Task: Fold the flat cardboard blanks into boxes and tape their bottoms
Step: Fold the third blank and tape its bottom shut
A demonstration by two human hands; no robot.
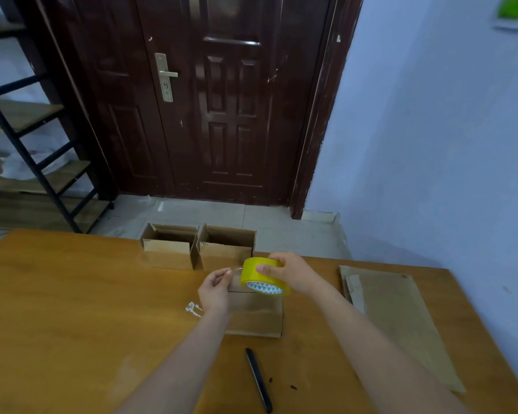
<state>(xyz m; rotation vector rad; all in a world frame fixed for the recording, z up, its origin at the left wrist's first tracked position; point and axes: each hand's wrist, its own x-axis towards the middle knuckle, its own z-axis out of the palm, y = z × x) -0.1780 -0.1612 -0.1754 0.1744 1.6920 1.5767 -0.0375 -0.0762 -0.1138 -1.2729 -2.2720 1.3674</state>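
A folded cardboard box (256, 316) lies bottom-up on the wooden table (72, 309) in front of me. My right hand (290, 271) grips a yellow tape roll (262, 277) just above the box's far edge. My left hand (214, 289) pinches the free end of the clear tape beside the roll, at the box's left far corner. Two open boxes (168, 246) (226, 249) stand upright side by side at the table's far edge. A stack of flat cardboard blanks (398, 318) lies on the right side of the table.
A black pen-like cutter (259, 380) lies on the table near me. Small white scraps (193, 309) sit left of the box. A dark door (210, 100) is ahead, a shelf rack (36, 162) at left, a wall at right.
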